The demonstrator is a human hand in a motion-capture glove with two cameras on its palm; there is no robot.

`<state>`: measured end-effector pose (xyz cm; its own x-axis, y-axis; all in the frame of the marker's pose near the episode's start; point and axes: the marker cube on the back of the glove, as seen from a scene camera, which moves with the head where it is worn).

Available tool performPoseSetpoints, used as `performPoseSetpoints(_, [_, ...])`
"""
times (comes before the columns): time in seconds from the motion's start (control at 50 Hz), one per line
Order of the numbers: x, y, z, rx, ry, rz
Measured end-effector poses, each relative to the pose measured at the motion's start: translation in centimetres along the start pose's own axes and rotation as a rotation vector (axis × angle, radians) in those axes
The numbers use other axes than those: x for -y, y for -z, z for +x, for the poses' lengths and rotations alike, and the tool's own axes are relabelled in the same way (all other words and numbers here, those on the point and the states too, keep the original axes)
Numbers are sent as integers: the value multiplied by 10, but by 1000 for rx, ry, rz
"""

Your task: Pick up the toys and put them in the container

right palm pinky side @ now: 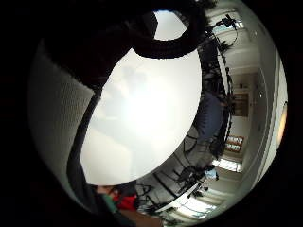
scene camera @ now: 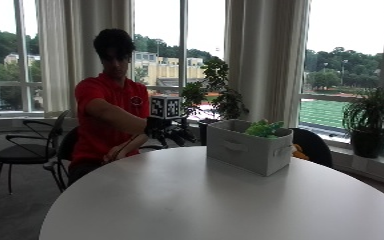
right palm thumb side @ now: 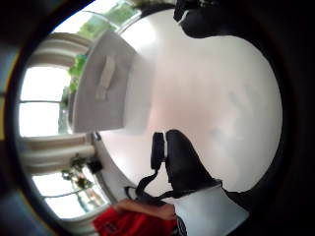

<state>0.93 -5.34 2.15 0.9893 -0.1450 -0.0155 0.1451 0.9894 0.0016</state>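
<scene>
Outside view first: your gloved right hand (scene camera: 160,126) is raised above the near edge of the round white table (scene camera: 198,210), well apart from the grey fabric container (scene camera: 248,147), which stands on the table toward the window side. A green toy (scene camera: 264,129) already pokes above the container's rim; no other toy shows on the tabletop in any view, so the job looks close to done or finished. You cannot tell from here whether your fingers are spread or curled, and nothing shows in the hand; the thumb-side palm view only shows the container (right palm thumb side: 110,88) with its side handle across bare table, and a black-gloved finger at the edge. If another toy remains out of sight, expect it to be light and soft like the green one looks, squashing rather than slipping, so take it round the body, not by a thin limb. The container looks soft-walled, so drop toys in from above without pushing on its rim.
</scene>
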Motion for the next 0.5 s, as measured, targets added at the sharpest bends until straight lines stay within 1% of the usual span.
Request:
performPoseSetpoints(0.12, [6, -9, 3, 0, 27, -5])
performPoseSetpoints(0.24, [-2, -12, -3, 4, 48, -4])
performPoseSetpoints(0.5, [-4, -16, 6, 26, -17, -3])
